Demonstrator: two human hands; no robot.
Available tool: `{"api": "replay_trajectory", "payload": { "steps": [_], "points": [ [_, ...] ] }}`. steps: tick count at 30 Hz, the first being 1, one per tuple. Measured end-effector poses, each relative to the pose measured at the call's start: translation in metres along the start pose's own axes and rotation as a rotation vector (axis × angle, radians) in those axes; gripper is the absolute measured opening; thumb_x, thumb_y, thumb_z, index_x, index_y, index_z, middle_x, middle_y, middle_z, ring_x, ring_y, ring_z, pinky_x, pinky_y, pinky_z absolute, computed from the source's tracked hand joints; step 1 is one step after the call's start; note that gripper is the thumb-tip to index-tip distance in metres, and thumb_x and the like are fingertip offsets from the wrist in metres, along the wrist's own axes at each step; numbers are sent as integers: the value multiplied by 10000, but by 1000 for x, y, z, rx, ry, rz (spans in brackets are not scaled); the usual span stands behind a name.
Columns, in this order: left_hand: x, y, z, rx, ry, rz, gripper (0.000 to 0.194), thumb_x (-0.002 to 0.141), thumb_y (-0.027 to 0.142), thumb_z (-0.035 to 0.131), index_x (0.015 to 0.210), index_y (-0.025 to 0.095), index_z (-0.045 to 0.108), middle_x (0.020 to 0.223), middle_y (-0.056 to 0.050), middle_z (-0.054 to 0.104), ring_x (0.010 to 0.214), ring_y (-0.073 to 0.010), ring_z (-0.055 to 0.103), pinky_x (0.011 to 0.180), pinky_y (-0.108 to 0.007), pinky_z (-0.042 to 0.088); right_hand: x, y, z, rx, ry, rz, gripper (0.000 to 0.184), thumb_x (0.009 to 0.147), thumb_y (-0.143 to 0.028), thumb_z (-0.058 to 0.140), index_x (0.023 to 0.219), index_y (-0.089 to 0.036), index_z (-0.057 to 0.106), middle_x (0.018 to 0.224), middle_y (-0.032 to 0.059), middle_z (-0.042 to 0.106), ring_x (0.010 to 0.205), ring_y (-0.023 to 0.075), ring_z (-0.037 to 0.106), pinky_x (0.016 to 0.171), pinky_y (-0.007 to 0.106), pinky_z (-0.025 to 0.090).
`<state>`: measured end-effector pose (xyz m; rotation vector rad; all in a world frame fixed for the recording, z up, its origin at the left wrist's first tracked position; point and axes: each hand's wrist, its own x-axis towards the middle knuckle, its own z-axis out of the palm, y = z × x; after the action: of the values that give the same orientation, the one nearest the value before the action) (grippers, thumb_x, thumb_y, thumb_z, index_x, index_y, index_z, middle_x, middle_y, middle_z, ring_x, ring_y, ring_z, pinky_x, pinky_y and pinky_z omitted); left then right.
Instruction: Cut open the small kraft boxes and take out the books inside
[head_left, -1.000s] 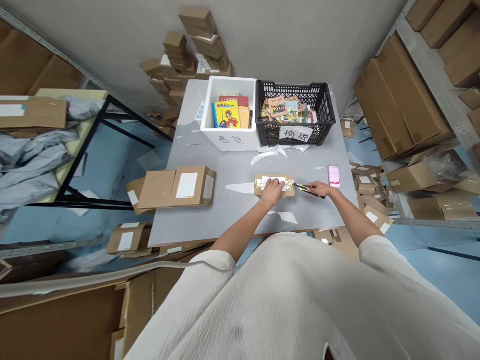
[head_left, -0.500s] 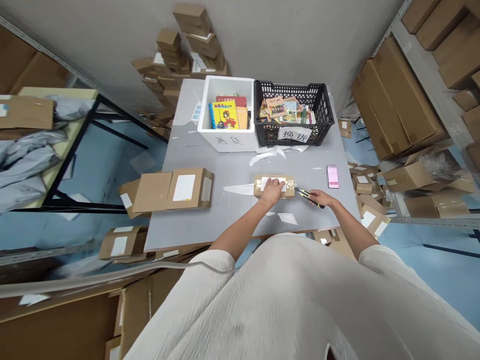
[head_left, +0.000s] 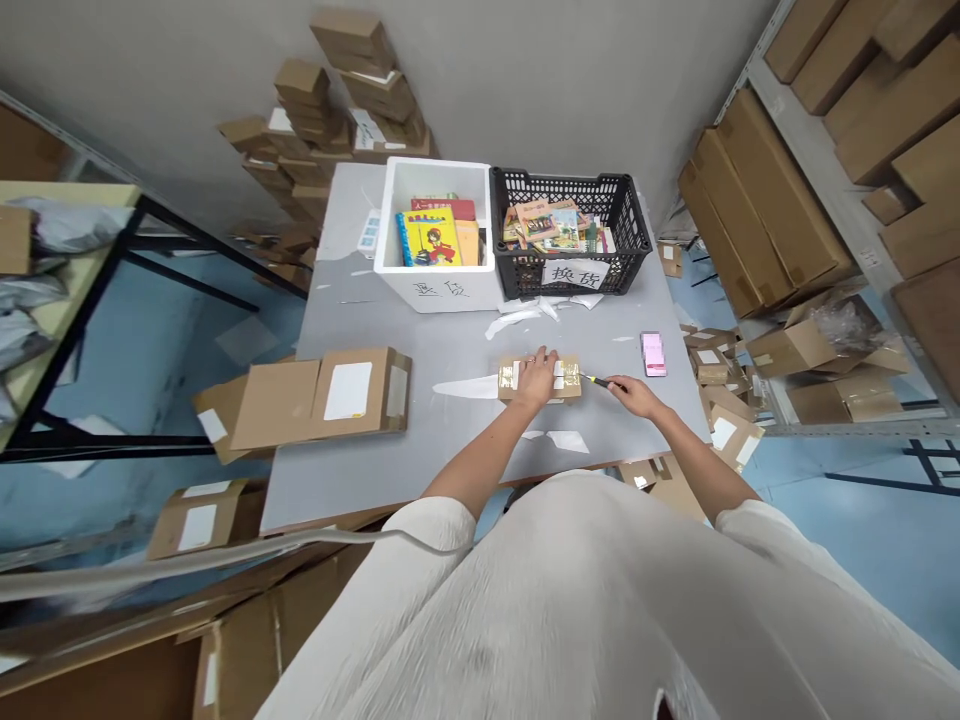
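A small taped cardboard box (head_left: 568,384) with a white label lies on the grey table (head_left: 450,450). My left hand (head_left: 538,375) rests on top of it, fingers stretched out over the label. In my right hand (head_left: 634,395) is a box cutter (head_left: 598,381) with a black and yellow handle. The cutter's tip reaches the right end of the box; whether the blade is in the tape I cannot tell. White paper scraps (head_left: 568,441) lie just in front of the box, and a white strip (head_left: 465,387) sticks out on its left.
A white foam box (head_left: 439,292) and a black crate (head_left: 574,280), both holding books, stand at the back. A larger cardboard box (head_left: 349,392) is at left, a phone (head_left: 653,354) at right. Shelves and stacked cartons (head_left: 360,60) surround the table.
The box cutter has turned in my right hand and its tip has come to the box's right end. My left hand stays on the box. The whole view has shifted slightly.
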<state>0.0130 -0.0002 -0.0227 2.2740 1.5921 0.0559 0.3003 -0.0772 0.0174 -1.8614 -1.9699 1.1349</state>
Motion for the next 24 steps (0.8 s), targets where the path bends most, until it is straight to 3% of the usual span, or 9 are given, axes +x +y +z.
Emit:
{"api": "replay_trajectory", "payload": {
  "steps": [3,6,10,14,20,24],
  "points": [
    [7,1,-2,21,-39,13,689,979,158,633,1657,224,528,1625,-217,611,1459,-415,565,1192,-567,438,-1,-7,1,-178,17,-64,388,1116,-393,597,1445,-280,767,1331,114,794,1285,300,697,1133,425,548],
    [4,0,-1,25,-34,37,632,1013,180,603,1641,234,551,1532,-204,672,1453,-403,550,1205,-578,412,0,-8,3,-221,18,-67,434,1106,-349,623,1517,-274,741,1323,131,774,1252,297,696,1100,415,561],
    [-7,-1,7,21,19,75,635,1084,196,458,1718,214,489,1734,-210,532,1553,-392,482,1273,-600,352,4,0,7,-198,11,-105,445,1087,-326,659,1517,-261,755,1283,132,755,1202,293,705,1091,412,561],
    [-11,-2,17,24,25,65,667,1102,170,331,1758,153,452,1804,-214,464,1602,-384,446,1297,-598,333,7,11,17,-169,55,-141,444,1075,-338,687,1506,-269,771,1250,128,751,1178,311,712,1061,436,582],
    [-14,-5,24,15,49,65,692,1101,176,310,1781,147,435,1829,-198,440,1629,-382,428,1296,-598,343,14,21,43,-163,175,-175,460,1131,-438,609,1549,-301,740,1267,131,752,1191,324,693,1066,457,585],
    [-15,-5,25,1,53,60,694,1108,195,320,1794,172,424,1830,-188,443,1634,-379,428,1301,-606,336,11,32,47,-202,205,-176,486,1147,-476,542,1556,-297,735,1289,148,740,1187,349,666,1056,494,574]
  ]
}}
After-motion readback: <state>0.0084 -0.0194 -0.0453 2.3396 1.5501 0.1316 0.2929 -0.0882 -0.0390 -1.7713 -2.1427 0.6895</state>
